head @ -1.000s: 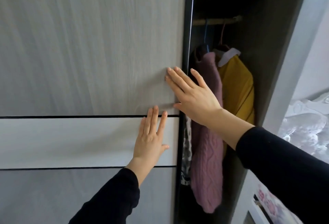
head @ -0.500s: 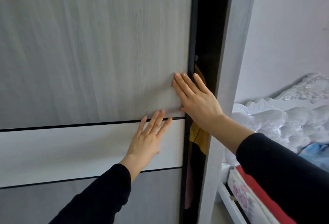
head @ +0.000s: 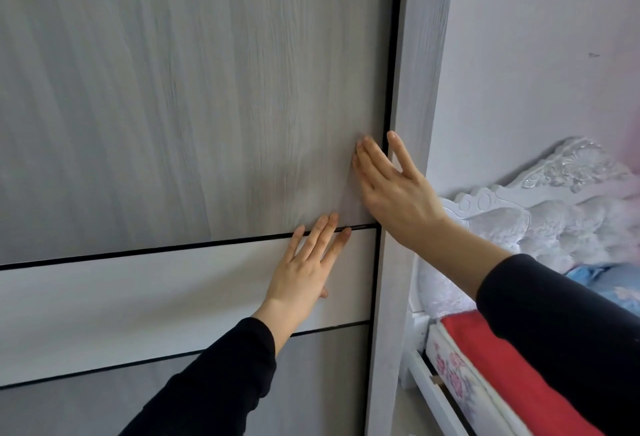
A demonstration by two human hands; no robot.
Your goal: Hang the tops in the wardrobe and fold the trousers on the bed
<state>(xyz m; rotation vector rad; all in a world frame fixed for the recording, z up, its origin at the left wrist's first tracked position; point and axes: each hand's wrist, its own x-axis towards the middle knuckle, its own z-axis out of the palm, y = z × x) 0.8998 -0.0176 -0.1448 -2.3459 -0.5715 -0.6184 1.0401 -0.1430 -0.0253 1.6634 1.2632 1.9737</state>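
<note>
1. The grey wardrobe door [head: 173, 106] fills 9 to 12 o'clock, and its right edge meets the frame [head: 415, 89].
2. The left hand [head: 301, 272] lies flat on the door's white band, fingers [head: 320, 233] straight and holding nothing.
3. The right hand [head: 391, 189] presses on the door edge, fingers straight and spread, holding nothing.
4. The red-covered bed [head: 491, 376] with a white headboard [head: 554, 172] stands at 4 o'clock.

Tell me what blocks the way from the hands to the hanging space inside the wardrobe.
The sliding door does. It sits closed against the wardrobe frame with no gap showing, so the hanging space is fully covered. The left hand and right hand both lie flat on the door near its right edge.
</note>
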